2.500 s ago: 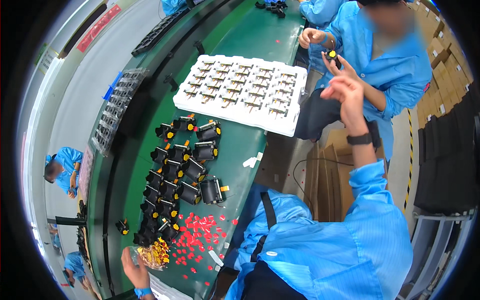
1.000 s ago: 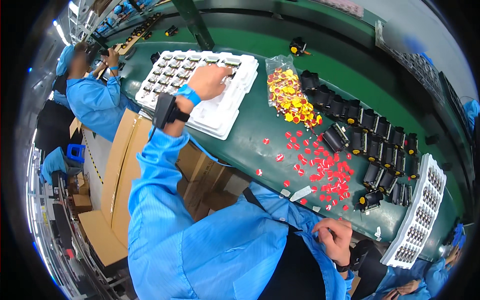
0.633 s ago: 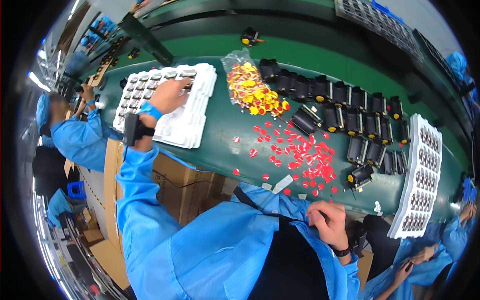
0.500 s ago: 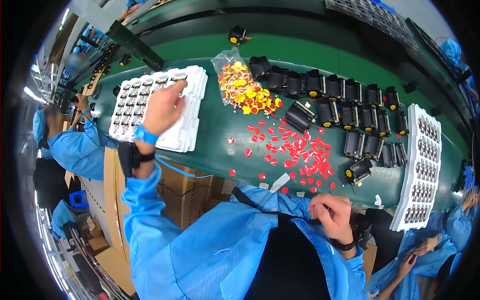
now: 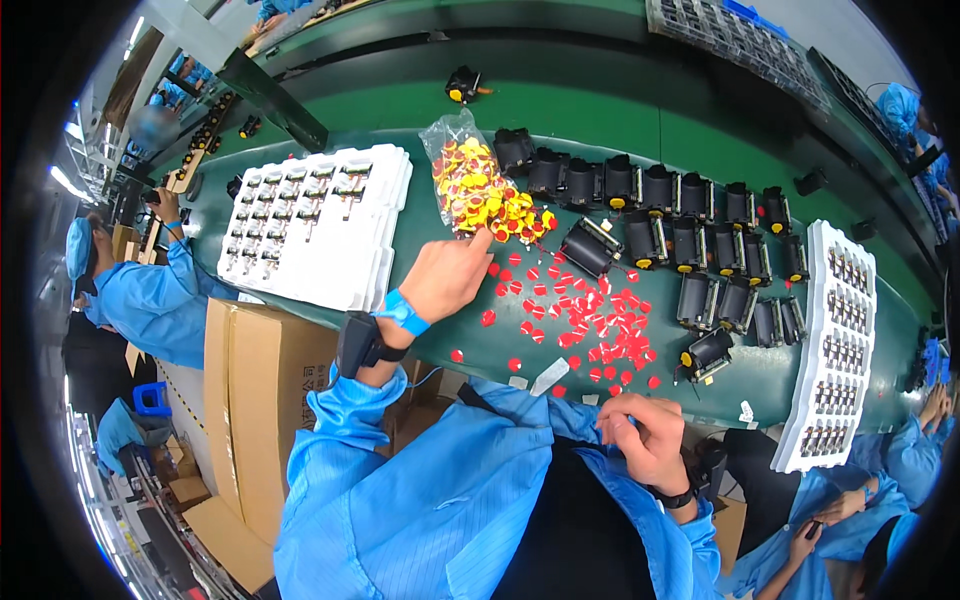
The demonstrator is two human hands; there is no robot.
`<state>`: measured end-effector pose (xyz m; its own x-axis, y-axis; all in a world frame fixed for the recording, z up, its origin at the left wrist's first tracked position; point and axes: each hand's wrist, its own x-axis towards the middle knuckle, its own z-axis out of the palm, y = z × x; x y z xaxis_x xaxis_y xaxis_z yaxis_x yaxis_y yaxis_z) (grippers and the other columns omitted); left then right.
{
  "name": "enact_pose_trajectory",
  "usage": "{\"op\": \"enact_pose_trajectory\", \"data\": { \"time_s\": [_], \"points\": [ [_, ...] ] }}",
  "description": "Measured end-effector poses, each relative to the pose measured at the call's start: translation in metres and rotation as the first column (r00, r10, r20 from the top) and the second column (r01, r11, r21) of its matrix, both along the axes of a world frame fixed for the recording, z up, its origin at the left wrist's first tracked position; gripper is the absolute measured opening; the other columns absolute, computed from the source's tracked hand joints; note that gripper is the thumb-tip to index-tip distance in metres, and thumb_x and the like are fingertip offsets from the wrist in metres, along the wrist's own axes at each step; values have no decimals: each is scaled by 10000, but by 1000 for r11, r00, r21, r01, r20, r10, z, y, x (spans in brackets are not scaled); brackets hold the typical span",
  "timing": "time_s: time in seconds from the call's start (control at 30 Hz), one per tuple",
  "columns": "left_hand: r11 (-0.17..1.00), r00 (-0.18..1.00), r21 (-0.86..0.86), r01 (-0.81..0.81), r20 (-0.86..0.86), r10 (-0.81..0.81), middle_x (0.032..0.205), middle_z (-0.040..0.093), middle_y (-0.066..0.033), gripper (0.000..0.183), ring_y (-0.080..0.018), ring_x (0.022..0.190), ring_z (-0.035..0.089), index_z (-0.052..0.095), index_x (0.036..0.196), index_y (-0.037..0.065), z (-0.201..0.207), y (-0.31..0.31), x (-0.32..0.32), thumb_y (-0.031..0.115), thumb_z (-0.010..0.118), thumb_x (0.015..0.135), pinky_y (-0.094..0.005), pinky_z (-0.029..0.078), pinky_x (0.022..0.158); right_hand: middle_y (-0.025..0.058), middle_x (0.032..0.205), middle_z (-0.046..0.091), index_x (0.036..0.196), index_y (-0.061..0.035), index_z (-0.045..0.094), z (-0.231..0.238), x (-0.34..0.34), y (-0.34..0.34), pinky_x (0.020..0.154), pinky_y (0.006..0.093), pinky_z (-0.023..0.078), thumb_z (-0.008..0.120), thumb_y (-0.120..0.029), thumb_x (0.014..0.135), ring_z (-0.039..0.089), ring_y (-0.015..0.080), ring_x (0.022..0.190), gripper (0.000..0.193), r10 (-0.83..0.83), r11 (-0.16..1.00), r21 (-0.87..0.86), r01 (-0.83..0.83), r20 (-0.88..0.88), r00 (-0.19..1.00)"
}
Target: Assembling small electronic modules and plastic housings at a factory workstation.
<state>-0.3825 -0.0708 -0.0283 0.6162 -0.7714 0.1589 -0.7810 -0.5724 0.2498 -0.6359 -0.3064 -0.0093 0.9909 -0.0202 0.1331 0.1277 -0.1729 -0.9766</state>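
My left hand [image 5: 445, 277] is at the near edge of a heap of yellow and red round pieces [image 5: 515, 215], index finger reaching toward it. Its fingers look drawn together, and the hand hides whatever they hold. The heap spills from a clear plastic bag [image 5: 443, 140]. Close to my body, at the table's near edge, my right hand [image 5: 645, 435] is curled closed; its palm cannot be seen. Loose red discs [image 5: 600, 320] lie scattered between the hands. To the left stands a white tray [image 5: 345, 250] with rows of small metal parts.
Several black cylindrical housings [image 5: 690, 240], some with yellow discs, stand in rows right of the heap. Another white parts tray [image 5: 812, 330] lies at the far right. A cardboard box [image 5: 265, 390] sits below the table's left edge. Co-workers in blue are on both sides.
My left hand has moved right, from above the white tray to the heap of yellow and red pieces. My right hand stays curled near my body.
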Motion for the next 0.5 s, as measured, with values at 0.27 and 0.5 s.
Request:
{"op": "enact_pose_trajectory", "data": {
  "time_s": [0.27, 0.5],
  "points": [
    [279, 495, -582, -764, -806, -325, 685, 652, -113, 106, -174, 553, 618, 601, 923, -27, 20, -8, -38, -58, 577, 825, -270, 478, 523, 125, 733, 642, 938, 25, 640, -4, 59, 34, 536, 334, 466, 601, 56, 839, 620, 249, 577, 111, 29, 992, -130, 6, 260, 965],
    [729, 804, -634, -257, -559, -203, 641, 599, -37, 192, -101, 536, 568, 590, 965, 9, 46, -23, -81, -72, 582, 791, -257, 419, 497, 167, 858, 649, 1119, 59, 618, 10, 66, 44, 608, 383, 512, 681, 53, 790, 649, 293, 701, 335, -22, 956, -269, 116, 331, 943]
  ]
}}
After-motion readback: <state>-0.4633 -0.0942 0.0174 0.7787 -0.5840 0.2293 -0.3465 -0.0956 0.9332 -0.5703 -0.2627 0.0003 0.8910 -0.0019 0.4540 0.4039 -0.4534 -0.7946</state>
